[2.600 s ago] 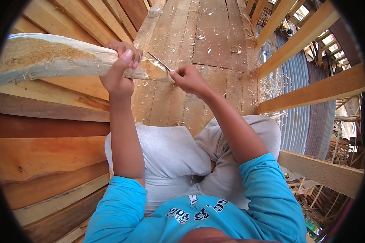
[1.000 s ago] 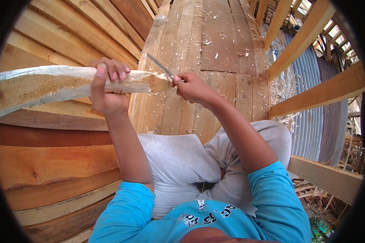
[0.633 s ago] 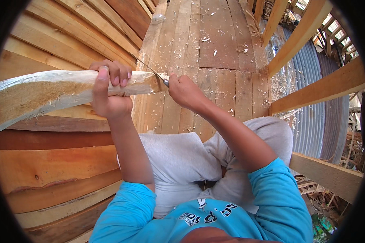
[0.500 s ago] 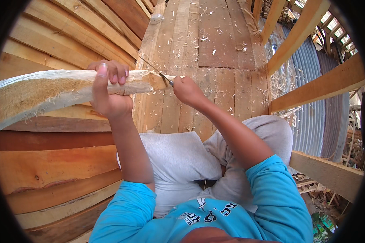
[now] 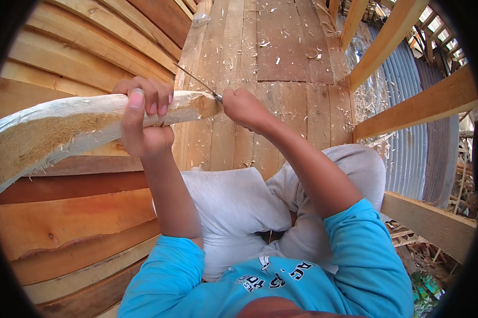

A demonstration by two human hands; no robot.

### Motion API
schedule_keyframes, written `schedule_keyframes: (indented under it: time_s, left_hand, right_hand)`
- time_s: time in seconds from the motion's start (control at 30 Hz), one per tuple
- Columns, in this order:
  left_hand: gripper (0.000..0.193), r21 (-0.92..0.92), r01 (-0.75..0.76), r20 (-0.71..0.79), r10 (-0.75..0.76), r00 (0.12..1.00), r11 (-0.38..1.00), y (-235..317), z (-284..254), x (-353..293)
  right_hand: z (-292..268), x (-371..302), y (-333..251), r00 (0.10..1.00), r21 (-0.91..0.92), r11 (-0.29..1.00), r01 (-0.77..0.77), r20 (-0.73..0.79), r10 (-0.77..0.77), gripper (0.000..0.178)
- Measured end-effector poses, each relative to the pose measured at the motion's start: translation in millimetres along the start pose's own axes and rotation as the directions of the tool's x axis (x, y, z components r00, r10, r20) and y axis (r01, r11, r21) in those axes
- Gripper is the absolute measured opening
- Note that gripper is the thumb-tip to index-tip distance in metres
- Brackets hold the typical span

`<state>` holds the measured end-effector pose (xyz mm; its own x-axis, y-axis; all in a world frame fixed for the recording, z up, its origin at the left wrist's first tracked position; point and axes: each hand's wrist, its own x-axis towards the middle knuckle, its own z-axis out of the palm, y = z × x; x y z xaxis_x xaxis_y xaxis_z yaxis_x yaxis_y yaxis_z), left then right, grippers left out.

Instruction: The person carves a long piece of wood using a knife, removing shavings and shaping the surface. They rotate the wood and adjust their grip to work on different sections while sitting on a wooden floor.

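Note:
A long, curved, pale piece of wood (image 5: 90, 119) with rough brown patches reaches in from the left rim. My left hand (image 5: 146, 119) is wrapped round it close to its right end, the thumb lying on the near side and the fingers over the far side. Just beyond that end, my right hand (image 5: 244, 108) is closed on the handle of a knife (image 5: 199, 82). Its thin dark blade slants up and left across the far side of the carved, notched tip. Most of the handle is hidden in my fist.
Wood shavings lie scattered over the plank floor (image 5: 244, 143). Stacked boards (image 5: 74, 212) line the left side. At the right stand timber rails (image 5: 419, 114), with corrugated metal sheets (image 5: 403, 116) beyond. A small clear container (image 5: 200, 20) sits at the far left of the floor.
My right hand and the knife have shifted slightly up and left, with the blade now farther along the far side of the tip. The wood's left end has dipped a little.

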<state>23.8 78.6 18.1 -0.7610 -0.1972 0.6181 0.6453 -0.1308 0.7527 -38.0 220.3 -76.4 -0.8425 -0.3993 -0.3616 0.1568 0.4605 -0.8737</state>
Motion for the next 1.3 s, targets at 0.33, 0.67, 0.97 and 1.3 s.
schedule_keyframes:
  time_s: [0.33, 0.67, 0.97, 1.3]
  left_hand:
    - [0.017, 0.049, 0.025, -0.253, -0.012, 0.967, 0.998, 1, 5, 2]
    - [0.014, 0.009, 0.004, -0.353, 0.0, 0.936, 1.0, 3, 10, 2]
    - [0.017, 0.08, 0.006, -0.239, 0.014, 0.971, 0.997, 1, 21, 0]
    - [0.016, -0.012, 0.018, -0.257, -0.021, 0.966, 1.0, 2, -11, 9]
  right_hand:
    - [15, 13, 17, 1.0, 0.163, 0.987, 0.015, -0.002, -0.015, 0.049]
    - [19, 19, 22, 1.0, -0.054, 0.998, 0.02, -0.005, -0.02, 0.046]
    - [15, 22, 24, 0.997, 0.17, 0.982, -0.077, -0.002, 0.078, 0.048]
    - [34, 58, 48, 0.997, 0.038, 0.999, 0.014, -0.081, -0.011, 0.049]
